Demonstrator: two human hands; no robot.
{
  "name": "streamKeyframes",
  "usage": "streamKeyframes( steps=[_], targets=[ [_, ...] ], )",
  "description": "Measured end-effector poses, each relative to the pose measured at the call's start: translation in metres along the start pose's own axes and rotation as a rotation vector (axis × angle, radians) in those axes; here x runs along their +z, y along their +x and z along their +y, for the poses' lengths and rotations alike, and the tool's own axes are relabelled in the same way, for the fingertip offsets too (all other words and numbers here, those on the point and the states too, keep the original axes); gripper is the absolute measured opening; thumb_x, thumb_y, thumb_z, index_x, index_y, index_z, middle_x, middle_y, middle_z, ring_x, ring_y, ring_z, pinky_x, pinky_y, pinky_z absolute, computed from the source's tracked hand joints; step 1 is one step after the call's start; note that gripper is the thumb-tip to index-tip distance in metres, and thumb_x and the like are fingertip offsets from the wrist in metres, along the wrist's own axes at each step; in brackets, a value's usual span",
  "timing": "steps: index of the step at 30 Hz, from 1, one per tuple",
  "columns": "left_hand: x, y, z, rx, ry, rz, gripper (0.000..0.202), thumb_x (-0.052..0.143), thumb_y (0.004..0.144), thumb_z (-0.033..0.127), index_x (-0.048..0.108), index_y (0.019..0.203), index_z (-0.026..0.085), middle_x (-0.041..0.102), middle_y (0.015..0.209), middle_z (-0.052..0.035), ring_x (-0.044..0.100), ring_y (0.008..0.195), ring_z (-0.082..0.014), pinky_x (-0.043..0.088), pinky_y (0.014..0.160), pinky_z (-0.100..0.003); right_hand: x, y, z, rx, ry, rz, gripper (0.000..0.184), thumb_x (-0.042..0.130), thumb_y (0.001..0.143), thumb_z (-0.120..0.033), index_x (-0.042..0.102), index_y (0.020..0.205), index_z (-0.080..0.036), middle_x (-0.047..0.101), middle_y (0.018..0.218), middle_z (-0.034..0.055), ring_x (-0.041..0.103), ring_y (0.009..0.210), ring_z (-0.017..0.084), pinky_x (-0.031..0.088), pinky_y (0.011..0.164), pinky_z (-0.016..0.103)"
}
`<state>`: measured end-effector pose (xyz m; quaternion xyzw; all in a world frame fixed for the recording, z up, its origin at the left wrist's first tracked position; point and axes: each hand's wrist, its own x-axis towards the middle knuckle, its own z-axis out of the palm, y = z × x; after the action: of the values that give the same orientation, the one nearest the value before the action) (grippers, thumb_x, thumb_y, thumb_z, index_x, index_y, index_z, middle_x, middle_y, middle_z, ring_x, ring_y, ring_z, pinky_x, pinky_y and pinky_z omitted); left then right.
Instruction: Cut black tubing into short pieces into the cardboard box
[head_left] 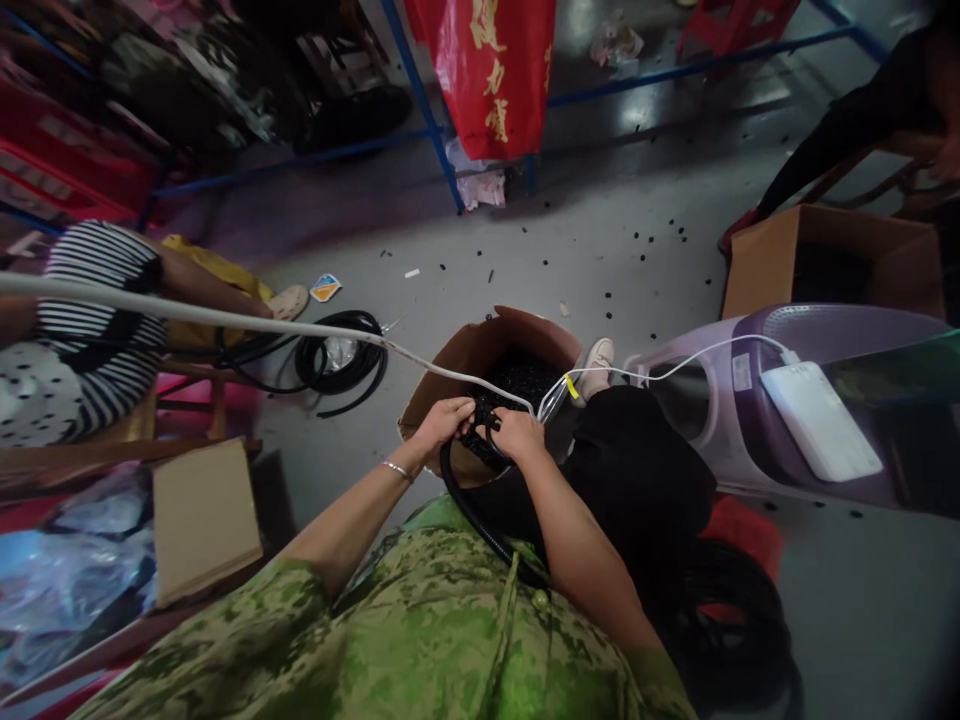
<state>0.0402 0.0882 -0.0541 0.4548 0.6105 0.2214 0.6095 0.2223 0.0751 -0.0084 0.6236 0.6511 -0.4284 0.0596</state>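
Note:
My left hand (448, 420) is closed in a pinch at the upper end of a black hose (480, 522), which curves up from my lap. Close beside it, my right hand (517, 432) has its fingers curled round something dark with a loop-like edge; I cannot make out what it is. Both hands are over an open cardboard box (450, 365) between my legs. Many small black pieces (525, 372) lie inside the box. A white cable (442, 370) crosses the view just above my hands.
A coil of black hose (341, 355) lies on the floor at left, near a seated person's foot. At right are a purple plastic chair (720, 385) with a white power bank (821, 420) and another cardboard box (761, 260). Small black bits dot the floor.

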Motion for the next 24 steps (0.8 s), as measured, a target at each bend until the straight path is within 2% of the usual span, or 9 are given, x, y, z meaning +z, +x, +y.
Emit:
streamKeyframes(
  steps=[6, 9, 19, 24],
  targets=[
    [-0.007, -0.004, -0.001, -0.086, -0.193, -0.148, 0.046, 0.075, 0.075, 0.058, 0.058, 0.065, 0.017, 0.045, 0.046, 0.0029, 0.033, 0.042, -0.0073, 0.021, 0.042, -0.02, 0.006, 0.001, 0.004, -0.037, 0.006, 0.017, 0.051, 0.055, 0.089, -0.063, 0.067, 0.127, -0.031, 0.072, 0.125, 0.0084, 0.067, 0.117, 0.027, 0.05, 0.095, 0.037],
    [-0.009, -0.005, -0.001, -0.106, -0.227, -0.179, 0.046, 0.078, 0.072, 0.058, 0.059, 0.066, 0.016, 0.045, 0.048, 0.0032, 0.031, 0.042, -0.0065, 0.019, 0.041, -0.02, 0.008, 0.001, 0.005, -0.065, 0.004, 0.026, 0.049, 0.055, 0.089, -0.061, 0.068, 0.126, -0.031, 0.073, 0.123, 0.0079, 0.067, 0.117, 0.027, 0.05, 0.095, 0.036],
    [-0.011, -0.002, -0.006, -0.095, -0.175, -0.124, 0.044, 0.08, 0.07, 0.054, 0.058, 0.064, 0.016, 0.046, 0.051, 0.0033, 0.034, 0.043, -0.0068, 0.02, 0.04, -0.019, 0.008, -0.002, 0.002, -0.063, -0.115, 0.01, 0.043, 0.053, 0.093, -0.056, 0.076, 0.114, -0.027, 0.076, 0.115, 0.011, 0.069, 0.114, 0.028, 0.053, 0.09, 0.036],
    [-0.004, 0.0, -0.011, -0.055, -0.065, -0.031, 0.042, 0.075, 0.073, 0.054, 0.058, 0.061, 0.017, 0.044, 0.047, 0.0037, 0.036, 0.042, -0.0081, 0.024, 0.042, -0.02, 0.01, -0.001, 0.002, -0.044, -0.128, 0.02, 0.043, 0.053, 0.094, -0.053, 0.076, 0.115, -0.025, 0.076, 0.113, 0.013, 0.069, 0.113, 0.028, 0.053, 0.09, 0.035]
  ],
)
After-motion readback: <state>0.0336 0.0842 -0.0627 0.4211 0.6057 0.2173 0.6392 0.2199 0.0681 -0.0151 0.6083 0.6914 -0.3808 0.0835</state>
